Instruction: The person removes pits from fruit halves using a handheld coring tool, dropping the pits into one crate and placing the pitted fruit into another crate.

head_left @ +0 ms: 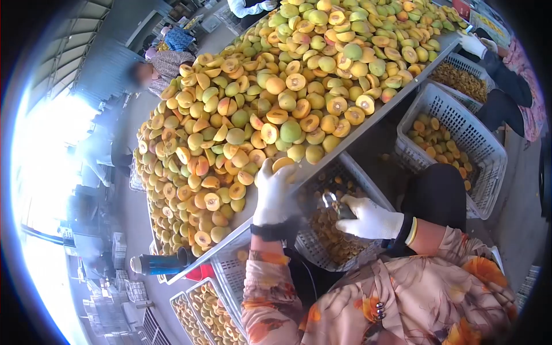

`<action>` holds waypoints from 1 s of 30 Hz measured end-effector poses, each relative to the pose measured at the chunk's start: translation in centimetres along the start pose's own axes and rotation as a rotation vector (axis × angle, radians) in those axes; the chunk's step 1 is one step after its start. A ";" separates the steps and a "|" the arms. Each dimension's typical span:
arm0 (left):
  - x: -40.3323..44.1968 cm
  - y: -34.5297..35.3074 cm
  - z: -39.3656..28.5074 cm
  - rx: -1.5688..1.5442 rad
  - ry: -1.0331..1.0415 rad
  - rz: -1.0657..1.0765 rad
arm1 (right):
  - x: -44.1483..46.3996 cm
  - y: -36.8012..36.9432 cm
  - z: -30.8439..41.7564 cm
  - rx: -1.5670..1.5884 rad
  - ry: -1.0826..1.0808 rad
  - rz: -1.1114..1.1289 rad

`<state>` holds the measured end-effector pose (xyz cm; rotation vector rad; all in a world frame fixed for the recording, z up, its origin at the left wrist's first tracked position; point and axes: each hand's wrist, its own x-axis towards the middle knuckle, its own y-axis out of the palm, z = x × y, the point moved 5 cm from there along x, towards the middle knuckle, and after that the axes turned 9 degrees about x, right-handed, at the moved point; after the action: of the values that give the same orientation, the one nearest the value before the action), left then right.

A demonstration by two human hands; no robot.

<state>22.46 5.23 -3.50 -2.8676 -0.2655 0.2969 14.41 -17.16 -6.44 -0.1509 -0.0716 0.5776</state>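
Note:
My left hand [272, 192], in a white glove, is at the table's near edge with its fingers on a halved yellow fruit [283, 164]. Lower and to the right, my right hand [371, 218], also gloved, is closed around a small metal tool [330, 200] with a dark handle. The tool is above a crate of brown pits [339, 238]. A large heap of halved yellow and green fruit [276, 86] covers the table, some halves still with pits showing.
A grey crate [489, 155] of fruit stands at the right, near a co-worker's gloved hand [472, 45]. A blue bottle [161, 264] lies by the table's left corner, above trays of halves [215, 310]. Other people are at the far side.

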 end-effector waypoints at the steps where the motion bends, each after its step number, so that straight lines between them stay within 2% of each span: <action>1: -1.8 -0.1 0.1 -0.083 -0.031 0.101 | 0.1 0.2 0.9 0.024 -0.025 -0.008; 4: -8.2 1.9 -2.1 -0.611 0.082 0.083 | -0.2 2.0 2.5 0.002 -0.069 -0.036; 8: -12.8 2.2 -1.4 -0.462 0.238 0.005 | -1.4 4.1 5.2 -0.075 -0.288 -0.133; 14: -17.1 2.3 -2.2 -0.365 0.272 -0.251 | -3.7 5.8 7.2 -0.131 -0.322 -0.088; 15: -17.3 2.4 -2.1 -0.424 0.274 -0.277 | -4.1 5.9 7.9 -0.139 -0.328 -0.086; 21: -19.4 1.7 -3.4 -0.357 0.346 -0.266 | -5.6 6.5 8.5 -0.086 -0.408 -0.021; 23: -19.5 1.6 -3.3 -0.355 0.357 -0.266 | -5.6 6.8 7.9 -0.264 -0.463 0.026; 26: -19.6 1.8 -3.4 -0.362 0.357 -0.272 | -6.0 6.4 8.4 -0.300 -0.449 0.056; 30: -20.1 1.4 -4.0 -0.273 0.382 -0.304 | -5.7 5.1 8.9 -0.250 -0.256 0.090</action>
<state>4.25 -1.12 3.53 -3.0033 -0.7008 -0.3666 5.98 -14.99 1.43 -0.3236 -0.3876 0.6742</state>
